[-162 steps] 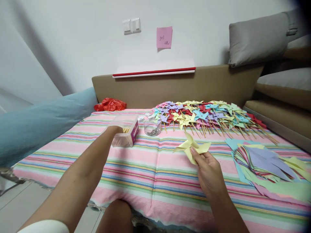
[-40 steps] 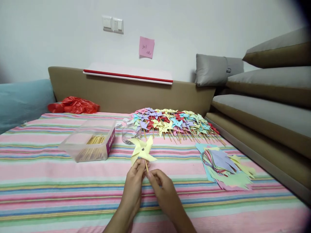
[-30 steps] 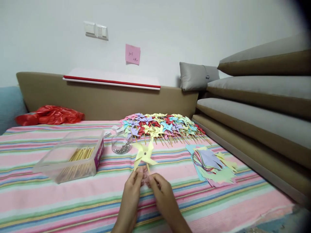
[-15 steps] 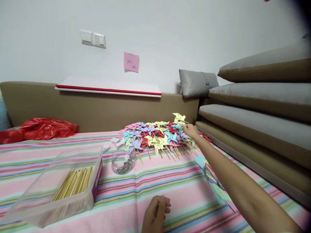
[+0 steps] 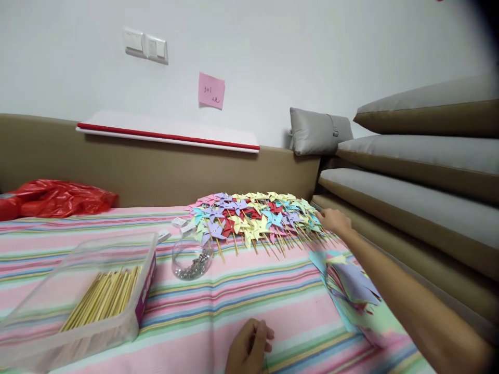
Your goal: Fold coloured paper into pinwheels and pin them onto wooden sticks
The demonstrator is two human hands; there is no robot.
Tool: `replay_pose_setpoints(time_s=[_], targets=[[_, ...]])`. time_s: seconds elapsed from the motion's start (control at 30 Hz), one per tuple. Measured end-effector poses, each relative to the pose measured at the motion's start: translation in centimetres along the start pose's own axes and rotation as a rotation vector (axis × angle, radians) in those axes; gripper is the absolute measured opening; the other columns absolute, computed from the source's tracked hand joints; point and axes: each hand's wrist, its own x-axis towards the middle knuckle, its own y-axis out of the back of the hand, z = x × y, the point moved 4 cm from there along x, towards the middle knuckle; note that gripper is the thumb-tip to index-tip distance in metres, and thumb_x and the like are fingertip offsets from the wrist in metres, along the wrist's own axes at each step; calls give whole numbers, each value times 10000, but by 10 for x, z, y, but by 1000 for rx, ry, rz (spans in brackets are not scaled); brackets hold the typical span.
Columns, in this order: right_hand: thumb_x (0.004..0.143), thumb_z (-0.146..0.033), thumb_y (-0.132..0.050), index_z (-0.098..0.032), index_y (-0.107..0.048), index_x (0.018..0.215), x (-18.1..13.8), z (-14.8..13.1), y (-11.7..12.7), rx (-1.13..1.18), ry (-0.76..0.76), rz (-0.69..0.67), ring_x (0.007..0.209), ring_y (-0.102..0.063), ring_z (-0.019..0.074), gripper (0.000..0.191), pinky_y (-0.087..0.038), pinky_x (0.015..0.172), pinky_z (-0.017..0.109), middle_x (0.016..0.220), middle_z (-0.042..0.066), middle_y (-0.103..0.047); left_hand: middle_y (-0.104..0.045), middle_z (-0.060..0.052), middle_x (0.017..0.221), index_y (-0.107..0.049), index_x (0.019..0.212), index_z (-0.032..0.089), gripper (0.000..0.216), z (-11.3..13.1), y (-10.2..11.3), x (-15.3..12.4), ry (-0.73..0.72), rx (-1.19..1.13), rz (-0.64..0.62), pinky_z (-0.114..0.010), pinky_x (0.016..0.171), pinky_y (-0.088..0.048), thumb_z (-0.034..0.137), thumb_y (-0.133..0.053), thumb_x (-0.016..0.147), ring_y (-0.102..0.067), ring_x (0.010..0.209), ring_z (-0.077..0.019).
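Many paper pinwheels in yellow, purple, teal, red and pink lie heaped on the striped cloth, their thin wooden sticks pointing toward me. At the heap's right edge is my right hand, its fingers reaching toward the pinwheels, with no pinwheel visible in its grasp. Below that forearm sits a stack of coloured paper pieces, partly covered by the arm. My left hand rests low in the middle over the cloth, fingers curled in, and I see nothing in it.
On the left, a clear plastic box holds wooden sticks. Beside it stands a round clear bowl with small shiny metal pieces. Small white boxes lie behind. A red plastic bag is at far left; stacked cushions rise at right.
The yellow pinwheel my right hand held above the heap is now down among the others. That hand has moved right and slightly lower. My left hand stays nearly still; the view has shifted.
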Motion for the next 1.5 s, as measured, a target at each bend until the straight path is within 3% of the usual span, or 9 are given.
replay_pose_setpoints(time_s=[0.13,0.27,0.4,0.57,0.87,1.03,1.2,1.37,1.5], targets=[[952,-473,-562,-179,-766,923,-65,81,-4,38,181,-91,1022,-715,319,359,-539,930,445,1015,144,-772,-665,-67,826,-665,789,203,574,23,1,-10,-42,56,-29,-365,789,-473,752,-506,846,-624,830,-258],[845,-540,-641,-210,-716,1226,-140,128,-25,147,388,-86,1245,-642,301,510,-475,1081,372,1340,108,-690,-673,-81,828,-672,777,193,540,32,-3,-13,-58,76,-38,-373,794,-470,705,-520,857,-628,825,-264],[800,-551,-667,-185,-672,1313,-171,140,-46,209,462,-33,1373,-536,330,629,-394,1172,439,1442,138,-604,-672,-80,817,-681,778,188,512,31,-5,-16,-92,80,-33,-371,792,-471,667,-521,863,-628,817,-260],[898,-504,-530,-231,-776,1110,-170,137,-55,268,476,-29,1200,-664,327,425,-477,1084,464,1218,104,-751,-681,-76,839,-683,800,185,464,31,-4,-23,-73,73,-4,-364,812,-482,617,-528,869,-633,837,-250],[908,-521,-484,-234,-807,1000,-162,145,-61,367,383,-88,1116,-711,293,442,-542,978,378,1151,76,-779,-664,-57,768,-705,793,184,411,34,-6,-23,-95,81,-27,-364,818,-481,555,-554,883,-631,816,-246],[816,-564,-629,-181,-749,1193,-157,146,-62,347,377,-30,1211,-649,322,550,-482,1046,398,1295,130,-711,-666,-53,784,-701,800,183,404,33,-6,-21,-103,90,-50,-351,813,-481,544,-548,894,-635,810,-237],[795,-653,-609,-174,-668,1345,-155,148,-74,301,268,75,1275,-571,438,732,-415,1039,589,1327,200,-675,-658,-47,791,-685,798,182,415,32,-6,-20,-108,100,-66,-346,818,-473,557,-539,898,-632,814,-231],[801,-703,-565,-266,-781,1159,-156,151,-79,344,206,120,1233,-604,437,605,-366,1036,632,1237,142,-738,-655,-45,796,-678,804,186,436,29,-6,-19,-103,111,-75,-347,811,-468,583,-523,895,-629,813,-232],[810,-710,-560,-271,-823,1024,-152,155,-73,431,170,142,1148,-665,404,555,-436,993,566,1131,102,-783,-649,-45,794,-670,800,186,432,28,-7,-17,-102,116,-79,-349,814,-461,581,-524,891,-629,810,-233]])
